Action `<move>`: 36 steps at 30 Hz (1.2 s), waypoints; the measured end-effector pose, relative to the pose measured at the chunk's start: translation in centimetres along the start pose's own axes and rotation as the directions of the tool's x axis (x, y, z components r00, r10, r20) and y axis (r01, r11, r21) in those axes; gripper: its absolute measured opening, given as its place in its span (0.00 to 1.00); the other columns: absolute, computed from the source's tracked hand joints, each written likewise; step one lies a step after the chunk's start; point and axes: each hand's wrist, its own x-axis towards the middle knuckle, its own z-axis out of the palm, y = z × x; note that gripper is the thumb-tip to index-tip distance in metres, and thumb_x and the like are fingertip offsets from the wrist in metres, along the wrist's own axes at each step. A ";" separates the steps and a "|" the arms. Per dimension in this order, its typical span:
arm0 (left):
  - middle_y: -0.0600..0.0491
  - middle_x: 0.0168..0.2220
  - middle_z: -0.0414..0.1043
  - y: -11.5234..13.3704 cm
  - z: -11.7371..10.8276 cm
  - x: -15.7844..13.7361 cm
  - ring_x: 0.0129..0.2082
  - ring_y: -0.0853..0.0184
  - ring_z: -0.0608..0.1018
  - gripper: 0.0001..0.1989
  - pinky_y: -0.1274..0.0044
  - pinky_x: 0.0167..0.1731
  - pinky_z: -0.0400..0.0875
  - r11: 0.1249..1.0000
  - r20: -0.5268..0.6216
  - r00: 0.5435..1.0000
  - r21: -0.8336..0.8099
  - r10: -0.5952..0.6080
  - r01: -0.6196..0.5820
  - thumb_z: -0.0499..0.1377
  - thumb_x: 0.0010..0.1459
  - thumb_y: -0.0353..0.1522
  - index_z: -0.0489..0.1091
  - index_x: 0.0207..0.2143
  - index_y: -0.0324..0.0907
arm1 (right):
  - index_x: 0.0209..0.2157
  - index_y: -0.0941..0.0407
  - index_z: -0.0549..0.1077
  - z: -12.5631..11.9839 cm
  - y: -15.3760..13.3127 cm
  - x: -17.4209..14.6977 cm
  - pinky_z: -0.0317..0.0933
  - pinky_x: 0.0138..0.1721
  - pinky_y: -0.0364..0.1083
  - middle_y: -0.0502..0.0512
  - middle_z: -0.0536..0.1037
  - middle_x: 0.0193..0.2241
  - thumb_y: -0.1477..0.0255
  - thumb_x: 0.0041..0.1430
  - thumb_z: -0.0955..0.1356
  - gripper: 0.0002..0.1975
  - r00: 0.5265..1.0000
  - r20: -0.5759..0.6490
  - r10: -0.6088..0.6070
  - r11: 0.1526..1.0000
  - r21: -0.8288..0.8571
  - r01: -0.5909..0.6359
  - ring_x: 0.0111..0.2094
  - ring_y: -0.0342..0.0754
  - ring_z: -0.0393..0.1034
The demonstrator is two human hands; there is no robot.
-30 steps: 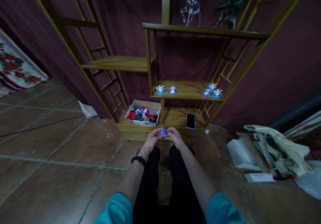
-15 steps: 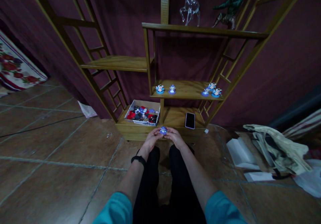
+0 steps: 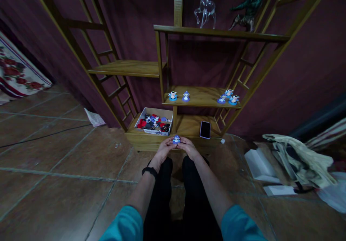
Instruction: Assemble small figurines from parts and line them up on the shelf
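Note:
Between my fingertips is a small purple-and-white figurine (image 3: 176, 139) on a purple base. My left hand (image 3: 164, 148) grips it from the left and my right hand (image 3: 188, 147) from the right, in front of the cabinet's lower edge. Just beyond my left hand, an open cardboard box (image 3: 143, 128) holds a jumble of red, black, purple and white figurine parts. On the shelf above stand a blue-based figurine (image 3: 172, 96) and a purple one (image 3: 186, 96). A cluster of similar figurines (image 3: 228, 97) sits at that shelf's right end.
A phone (image 3: 205, 129) lies on the lowest shelf (image 3: 186, 124), right of the box. A glass deer (image 3: 206, 8) and a dark green statue (image 3: 248, 10) stand on the top shelf. Cloth bags (image 3: 300, 158) and a white box (image 3: 261, 165) lie on the tiled floor at right.
The figurine in my fingers has tipped slightly, so its front and base show more upright. Both hands stay in nearly the same place.

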 end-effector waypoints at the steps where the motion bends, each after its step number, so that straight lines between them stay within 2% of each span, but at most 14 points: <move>1: 0.48 0.34 0.75 0.0 0.0 0.0 0.33 0.68 0.75 0.25 0.74 0.39 0.66 1.000 0.001 1.000 0.000 -0.004 0.004 0.66 0.39 0.28 0.69 0.44 0.37 | 0.42 0.54 0.71 0.0 0.0 0.0 0.62 0.44 0.50 0.55 0.75 0.41 0.70 0.39 0.72 0.22 1.000 0.001 -0.001 1.000 0.002 0.001 0.41 0.50 0.69; 5: 0.48 0.33 0.75 0.1 0.1 -0.1 0.33 0.67 0.75 0.25 0.74 0.38 0.66 1.000 -0.010 1.000 -0.009 -0.004 0.004 0.66 0.39 0.28 0.70 0.43 0.38 | 0.42 0.54 0.71 0.1 0.0 0.0 0.62 0.43 0.49 0.55 0.75 0.42 0.71 0.40 0.71 0.23 1.000 -0.004 -0.018 1.000 -0.011 0.018 0.41 0.49 0.69; 11: 0.50 0.33 0.74 0.4 0.2 -0.3 0.33 0.68 0.74 0.25 0.75 0.37 0.66 0.999 -0.009 0.999 -0.028 0.034 -0.034 0.65 0.38 0.25 0.70 0.43 0.40 | 0.44 0.53 0.70 -0.1 0.3 0.3 0.62 0.42 0.48 0.53 0.74 0.42 0.73 0.38 0.71 0.26 0.997 -0.012 -0.076 0.990 -0.119 0.074 0.42 0.49 0.68; 18: 0.49 0.36 0.74 0.7 0.3 -0.6 0.34 0.67 0.74 0.26 0.76 0.37 0.65 0.999 -0.010 0.999 -0.021 0.040 -0.040 0.65 0.38 0.25 0.70 0.45 0.40 | 0.44 0.52 0.70 0.1 0.0 0.0 0.61 0.44 0.47 0.52 0.75 0.41 0.74 0.38 0.71 0.26 0.994 0.008 -0.108 0.989 -0.102 0.108 0.43 0.49 0.68; 25: 0.49 0.31 0.75 0.5 0.2 -0.5 0.29 0.69 0.74 0.25 0.76 0.34 0.66 1.000 -0.040 0.999 -0.029 -0.009 0.008 0.67 0.38 0.29 0.70 0.43 0.37 | 0.42 0.55 0.71 0.2 -0.1 -0.1 0.63 0.43 0.49 0.55 0.76 0.39 0.71 0.37 0.72 0.24 0.999 -0.035 -0.022 1.000 -0.023 0.021 0.39 0.50 0.70; 29: 0.49 0.30 0.75 0.3 0.2 -0.3 0.28 0.70 0.74 0.25 0.78 0.32 0.66 0.999 -0.065 0.997 -0.014 -0.030 0.029 0.67 0.37 0.30 0.71 0.42 0.37 | 0.39 0.56 0.73 0.1 0.0 -0.1 0.62 0.44 0.49 0.56 0.75 0.41 0.69 0.40 0.72 0.20 1.000 0.019 -0.023 1.000 0.021 0.023 0.40 0.49 0.70; 36: 0.49 0.30 0.75 0.6 0.3 -0.3 0.28 0.72 0.74 0.21 0.79 0.31 0.66 0.999 -0.067 0.997 -0.013 -0.050 0.049 0.67 0.40 0.32 0.72 0.39 0.36 | 0.40 0.56 0.73 -0.1 0.0 0.0 0.63 0.42 0.49 0.55 0.76 0.38 0.65 0.41 0.72 0.21 1.000 -0.022 0.003 1.000 0.014 -0.003 0.36 0.47 0.71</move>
